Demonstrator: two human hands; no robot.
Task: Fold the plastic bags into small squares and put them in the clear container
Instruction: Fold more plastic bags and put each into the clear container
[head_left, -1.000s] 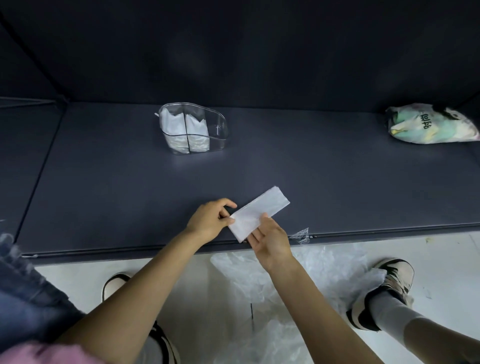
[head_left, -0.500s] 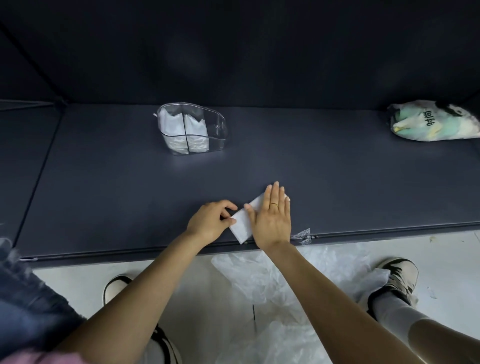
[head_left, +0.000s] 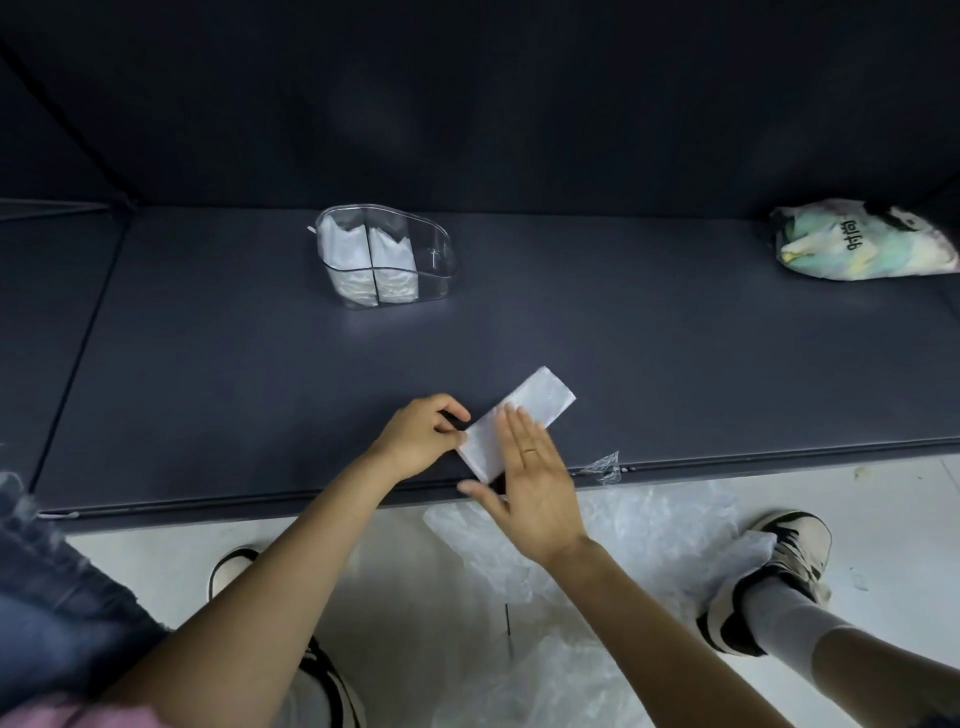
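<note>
The plastic bag (head_left: 521, 422) is lying as a long, flat white strip at the near edge of the dark table (head_left: 218, 374). The left hand (head_left: 422, 437) is pinching its near end; the right hand (head_left: 535, 483) is hovering flat, fingers straight, holding nothing.

A dark matte wall (head_left: 467, 104) backs the dark grey table (head_left: 208, 364). A pale, scuffed floor (head_left: 883, 493) lies near, dimly lit.
</note>
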